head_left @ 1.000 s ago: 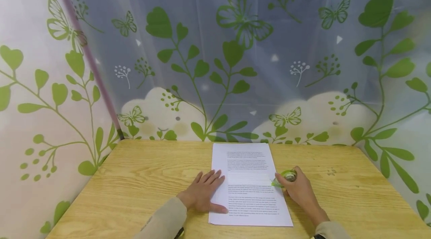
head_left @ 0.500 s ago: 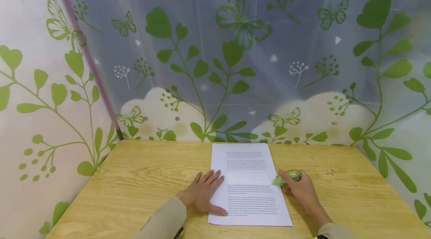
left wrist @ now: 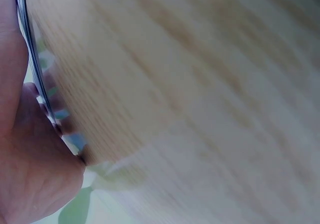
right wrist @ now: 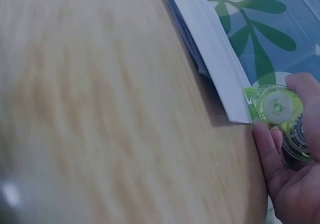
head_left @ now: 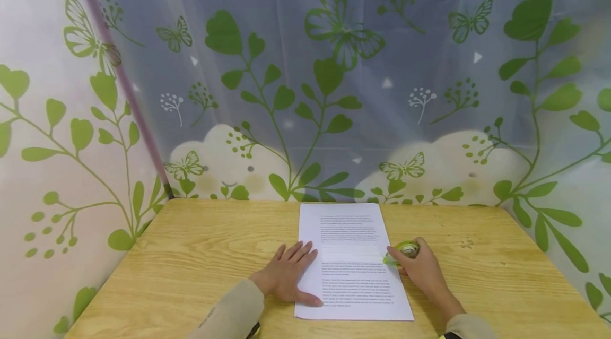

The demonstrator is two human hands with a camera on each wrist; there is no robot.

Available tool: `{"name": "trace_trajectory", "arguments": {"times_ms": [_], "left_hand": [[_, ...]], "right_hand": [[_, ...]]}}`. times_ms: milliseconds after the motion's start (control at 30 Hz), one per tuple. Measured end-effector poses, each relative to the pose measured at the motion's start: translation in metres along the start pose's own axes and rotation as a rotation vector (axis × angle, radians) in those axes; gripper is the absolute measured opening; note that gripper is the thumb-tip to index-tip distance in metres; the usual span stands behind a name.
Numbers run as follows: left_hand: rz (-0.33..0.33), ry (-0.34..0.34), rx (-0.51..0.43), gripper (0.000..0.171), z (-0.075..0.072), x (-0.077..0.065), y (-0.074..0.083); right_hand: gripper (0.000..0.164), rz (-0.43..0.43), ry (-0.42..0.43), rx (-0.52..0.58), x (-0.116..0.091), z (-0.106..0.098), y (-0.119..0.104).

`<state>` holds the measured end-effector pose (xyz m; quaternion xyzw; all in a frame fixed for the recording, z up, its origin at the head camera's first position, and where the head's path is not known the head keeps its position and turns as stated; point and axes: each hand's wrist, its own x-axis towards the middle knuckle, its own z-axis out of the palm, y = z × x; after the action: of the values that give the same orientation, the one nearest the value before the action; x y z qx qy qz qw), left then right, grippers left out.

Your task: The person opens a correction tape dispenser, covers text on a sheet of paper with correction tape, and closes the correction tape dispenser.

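Note:
A stack of printed paper (head_left: 355, 288) lies on the wooden table, with a whited-out band between two blocks of text. My left hand (head_left: 288, 272) rests flat across the stack's left edge, fingers spread. At the right edge my right hand (head_left: 422, 270) grips a green correction tape dispenser (head_left: 407, 249) between thumb and fingers. Its tip is close over the paper, level with the blank band. In the right wrist view, the clear green casing of the correction tape (right wrist: 276, 109) shows its round spools. The left wrist view shows part of the left hand (left wrist: 35, 169) by the paper edges.
The wooden table (head_left: 215, 238) spreads out on both sides of the stack. A printed curtain (head_left: 267, 63) with leaves and butterflies stands along the table's back edge, with lighter panels at the left and right.
My right hand drew the correction tape slightly right off the paper's edge, then brought it back left to the edge. The left hand has stayed in place.

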<state>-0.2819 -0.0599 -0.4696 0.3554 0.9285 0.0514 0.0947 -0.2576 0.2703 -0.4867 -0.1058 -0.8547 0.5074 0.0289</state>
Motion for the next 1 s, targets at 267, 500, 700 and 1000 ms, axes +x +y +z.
{"name": "trace_trajectory", "arguments": {"times_ms": [267, 500, 700, 1000], "left_hand": [[0.002, 0.001, 0.005, 0.109, 0.002, 0.001, 0.000], [0.019, 0.027, 0.088, 0.108, 0.001, -0.002, 0.003], [0.017, 0.041, 0.223, 0.107, -0.002, -0.004, 0.008], [0.043, 0.101, 0.359, 0.106, 0.001, -0.006, 0.011]], "right_hand": [[0.061, -0.043, -0.020, -0.070, -0.001, -0.002, -0.002], [0.054, -0.051, -0.026, -0.112, -0.001, -0.004, -0.007], [0.050, -0.040, -0.031, -0.086, -0.002, -0.005, -0.008], [0.052, -0.044, -0.024, -0.051, -0.003, -0.005, -0.007]]}}
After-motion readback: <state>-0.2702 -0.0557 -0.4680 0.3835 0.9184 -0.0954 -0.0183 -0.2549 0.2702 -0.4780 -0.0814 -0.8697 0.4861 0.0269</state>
